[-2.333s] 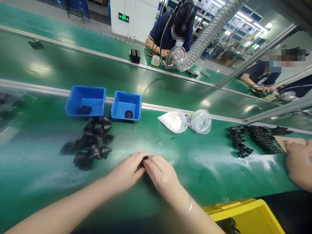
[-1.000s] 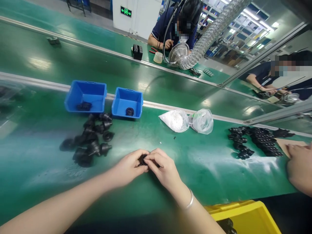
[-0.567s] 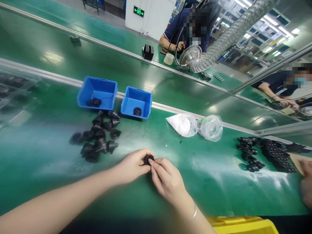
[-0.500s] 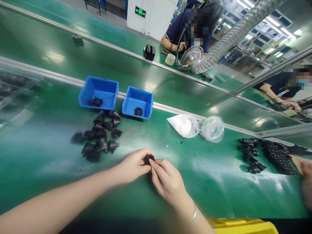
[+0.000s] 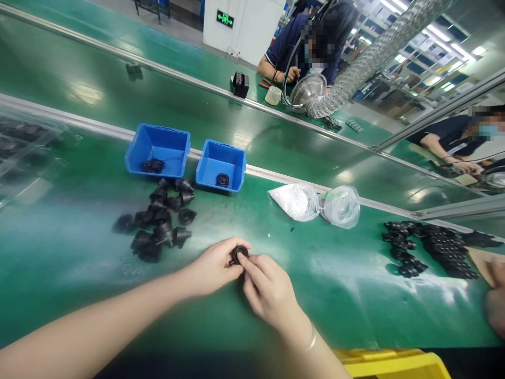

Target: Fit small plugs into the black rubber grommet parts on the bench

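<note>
My left hand grips a round black plastic fitting between thumb and fingers, its open end facing up. The fingers of my right hand are bent and drawn together, with the index fingertip pressed into the fitting's opening. Whatever the right fingertips may hold is hidden. Left of my hands lies a loose pile of similar black fittings. A blue bin with a dark bundle of thin rings or cord stands behind the pile. Beside it, a smaller blue bin holds black rings.
Two clear plastic bags lie at the back by the metal rail. Rows of black parts sit at the right, near another person's hand. A yellow crate is at the front edge. A co-worker sits across the bench.
The fitting has tilted so more of its opening shows, and my right index finger reaches further onto it. The other person's hand at the right edge has shifted slightly. The view moved a little.
</note>
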### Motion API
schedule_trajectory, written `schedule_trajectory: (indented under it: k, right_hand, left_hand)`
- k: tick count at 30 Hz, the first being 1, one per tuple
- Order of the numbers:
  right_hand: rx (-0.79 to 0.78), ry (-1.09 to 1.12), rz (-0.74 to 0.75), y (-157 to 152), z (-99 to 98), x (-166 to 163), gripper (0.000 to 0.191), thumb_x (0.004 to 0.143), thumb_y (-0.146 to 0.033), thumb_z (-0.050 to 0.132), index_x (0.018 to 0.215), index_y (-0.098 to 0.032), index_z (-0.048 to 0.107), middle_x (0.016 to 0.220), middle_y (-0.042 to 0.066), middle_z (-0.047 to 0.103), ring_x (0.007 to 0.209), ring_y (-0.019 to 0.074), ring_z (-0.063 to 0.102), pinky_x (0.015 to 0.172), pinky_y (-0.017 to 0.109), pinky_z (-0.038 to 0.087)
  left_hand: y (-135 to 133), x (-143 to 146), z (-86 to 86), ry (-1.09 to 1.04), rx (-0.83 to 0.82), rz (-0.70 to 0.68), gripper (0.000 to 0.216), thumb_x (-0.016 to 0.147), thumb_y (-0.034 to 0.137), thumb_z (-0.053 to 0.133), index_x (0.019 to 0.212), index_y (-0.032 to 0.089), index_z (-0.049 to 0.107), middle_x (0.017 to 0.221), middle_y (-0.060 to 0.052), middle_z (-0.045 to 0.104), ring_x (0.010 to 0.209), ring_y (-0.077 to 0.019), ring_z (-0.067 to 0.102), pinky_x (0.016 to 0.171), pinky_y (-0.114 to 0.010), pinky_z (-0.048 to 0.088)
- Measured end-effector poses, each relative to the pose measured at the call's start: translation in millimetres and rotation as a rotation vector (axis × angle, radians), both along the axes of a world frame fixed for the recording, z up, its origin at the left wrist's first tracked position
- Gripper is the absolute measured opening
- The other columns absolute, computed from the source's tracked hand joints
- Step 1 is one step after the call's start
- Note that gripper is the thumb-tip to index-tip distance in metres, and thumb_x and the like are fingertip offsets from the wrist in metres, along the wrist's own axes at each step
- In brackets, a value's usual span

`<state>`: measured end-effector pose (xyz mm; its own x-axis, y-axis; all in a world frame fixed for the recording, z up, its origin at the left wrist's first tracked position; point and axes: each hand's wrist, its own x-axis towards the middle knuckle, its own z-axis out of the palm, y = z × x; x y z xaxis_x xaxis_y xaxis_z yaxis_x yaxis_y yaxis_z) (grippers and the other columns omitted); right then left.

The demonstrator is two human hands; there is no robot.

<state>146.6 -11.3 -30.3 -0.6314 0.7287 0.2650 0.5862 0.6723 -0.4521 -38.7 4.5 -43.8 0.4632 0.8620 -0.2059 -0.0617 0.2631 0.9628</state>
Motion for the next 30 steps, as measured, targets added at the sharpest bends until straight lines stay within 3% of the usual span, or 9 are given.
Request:
schedule_trajectory:
  k: [3,7,10,13,18,24,30]
  right_hand:
    - [-0.027,-0.033,0.015,1,0.7,-2,0.052,0.086,-0.010,0.047,0.137,-0.022,0.043,0.098,0.011,0.060,0.088,0.0244,0.056,0.074,0.041,0.051]
    - [-0.261,0.334,-0.154,-1,1.9,-2,0.042,0.090,-0.014,0.046,0.131,-0.023,0.043,0.093,0.006,0.058,0.080,0.0173,0.058,0.072,0.034,0.053]
    - [-0.496,0.544,-0.247,-2,1.4,-5,0.035,0.093,-0.022,0.046,0.127,-0.025,0.039,0.090,0.003,0.055,0.071,0.0132,0.057,0.064,0.029,0.053]
    - [-0.604,0.589,-0.288,-2,-1.2,-9,0.036,0.091,-0.027,0.054,0.124,-0.025,0.039,0.098,0.004,0.055,0.071,0.0115,0.057,0.062,0.027,0.053]
    - [-0.702,0.655,-0.307,0,-7.1,-14,0.044,0.083,-0.031,0.066,0.119,-0.024,0.042,0.093,0.002,0.055,0.071,0.0118,0.057,0.064,0.027,0.053]
    - [-1.079,0.901,-0.225,4,-0.5,-18,0.042,0.079,-0.040,0.069,0.114,-0.024,0.051,0.099,0.004,0.058,0.073,0.0131,0.056,0.059,0.026,0.053]
    - [-1.247,0.974,-0.203,5,2.5,-14,0.044,0.080,-0.041,0.068,0.118,-0.021,0.058,0.086,0.003,0.060,0.066,0.0118,0.055,0.063,0.027,0.052]
  left_hand:
    - [0,0,4.2,-0.004,-0.013,0.011,0.033,0.078,0.019,0.058,0.111,0.016,0.052,0.097,-0.005,0.059,0.089,-0.0186,0.060,0.081,-0.035,0.050]
    - [-1,-2,12.8,0.057,0.023,-0.015,0.039,0.087,0.023,0.050,0.125,0.019,0.046,0.119,-0.010,0.057,0.105,-0.0222,0.059,0.089,-0.038,0.049]
    - [-3,-3,16.8,0.265,0.207,-0.041,0.045,0.089,0.020,0.045,0.134,0.023,0.042,0.134,-0.011,0.049,0.119,-0.0237,0.051,0.100,-0.041,0.043]
    - [-4,-3,16.0,0.399,0.416,-0.067,0.046,0.089,0.014,0.042,0.135,0.022,0.042,0.133,-0.011,0.050,0.121,-0.0231,0.049,0.103,-0.041,0.041]
    - [-5,-3,14.8,0.545,0.560,-0.041,0.041,0.086,0.013,0.048,0.126,0.023,0.048,0.122,-0.009,0.056,0.108,-0.0226,0.057,0.091,-0.036,0.049]
    - [-7,-5,24.1,0.663,0.628,-0.074,0.037,0.085,0.024,0.057,0.122,0.026,0.051,0.106,-0.004,0.054,0.071,-0.0137,0.059,0.065,-0.026,0.049]
    - [-4,-11,31.4,0.700,0.643,-0.031,0.037,0.083,0.046,0.059,0.114,0.025,0.058,0.094,-0.002,0.053,0.063,-0.0121,0.053,0.059,-0.025,0.044]
